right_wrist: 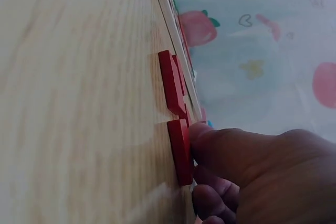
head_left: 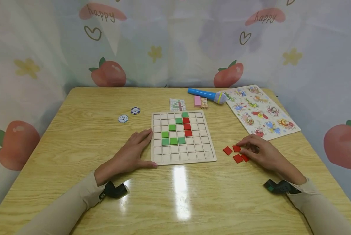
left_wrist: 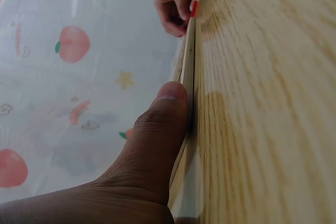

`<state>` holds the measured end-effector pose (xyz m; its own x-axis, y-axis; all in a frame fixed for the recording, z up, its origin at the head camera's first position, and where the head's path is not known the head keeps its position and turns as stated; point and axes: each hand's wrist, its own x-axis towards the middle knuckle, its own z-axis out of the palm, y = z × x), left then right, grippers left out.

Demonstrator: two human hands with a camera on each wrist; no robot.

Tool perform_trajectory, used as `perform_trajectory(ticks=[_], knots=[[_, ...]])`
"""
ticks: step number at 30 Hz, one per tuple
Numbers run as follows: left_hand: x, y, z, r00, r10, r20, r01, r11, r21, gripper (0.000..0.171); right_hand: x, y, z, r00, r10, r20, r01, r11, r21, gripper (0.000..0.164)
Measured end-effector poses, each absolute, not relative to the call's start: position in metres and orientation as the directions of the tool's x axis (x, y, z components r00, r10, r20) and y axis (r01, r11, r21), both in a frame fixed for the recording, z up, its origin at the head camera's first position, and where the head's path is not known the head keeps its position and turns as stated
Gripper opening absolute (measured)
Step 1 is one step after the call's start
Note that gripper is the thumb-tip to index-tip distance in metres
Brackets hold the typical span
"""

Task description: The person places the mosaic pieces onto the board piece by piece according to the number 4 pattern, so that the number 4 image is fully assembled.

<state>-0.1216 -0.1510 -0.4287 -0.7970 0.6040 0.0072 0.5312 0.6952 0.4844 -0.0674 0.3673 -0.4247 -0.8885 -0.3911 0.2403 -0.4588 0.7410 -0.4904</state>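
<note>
A wooden grid board (head_left: 183, 156) lies mid-table with green tiles (head_left: 173, 141) and a column of red tiles (head_left: 187, 126) in its cells. My left hand (head_left: 131, 151) rests along the board's left side, fingers extended and thumb at the near left corner. The left wrist view shows that thumb (left_wrist: 157, 135) against the board's edge. To the right of the board, the right hand (head_left: 262, 153) has thumb and index finger around a loose red square tile (head_left: 236, 148). Several loose red tiles (right_wrist: 180, 150) lie about those fingers; the hand's other fingers are curled.
Behind the board is a small pattern card (head_left: 178, 104). A blue toy microphone (head_left: 203, 93), a pink block (head_left: 197, 101) and a small patterned block (head_left: 204, 103) lie at the back. An insect picture board (head_left: 260, 111) lies right; two poker chips (head_left: 123, 118) lie left.
</note>
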Motion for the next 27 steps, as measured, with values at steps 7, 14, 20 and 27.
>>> perform_trajectory(ticks=[7, 14, 20, 27], knots=[[-0.122, -0.152, -0.429, -0.799, 0.601, 0.008, 0.529, 0.697, 0.484, 0.128, -0.068, 0.364, -0.419, -0.866, -0.421, 0.271, -0.499, 0.754, -0.427, 0.038], [-0.122, -0.151, -0.429, -0.796, 0.605, 0.015, 0.537, 0.696, 0.477, 0.129, -0.078, 0.358, -0.404, -0.777, -0.53, 0.339, -0.629, 0.634, -0.451, 0.048], [-0.122, -0.152, -0.429, -0.795, 0.607, 0.02, 0.54, 0.692, 0.479, 0.128, -0.097, 0.325, -0.385, -0.722, -0.615, 0.316, -0.689, 0.604, -0.4, 0.043], [-0.121, -0.151, -0.428, -0.795, 0.606, 0.015, 0.539, 0.695, 0.475, 0.128, -0.12, 0.266, -0.371, -0.714, -0.682, 0.16, -0.682, 0.625, -0.378, 0.025]])
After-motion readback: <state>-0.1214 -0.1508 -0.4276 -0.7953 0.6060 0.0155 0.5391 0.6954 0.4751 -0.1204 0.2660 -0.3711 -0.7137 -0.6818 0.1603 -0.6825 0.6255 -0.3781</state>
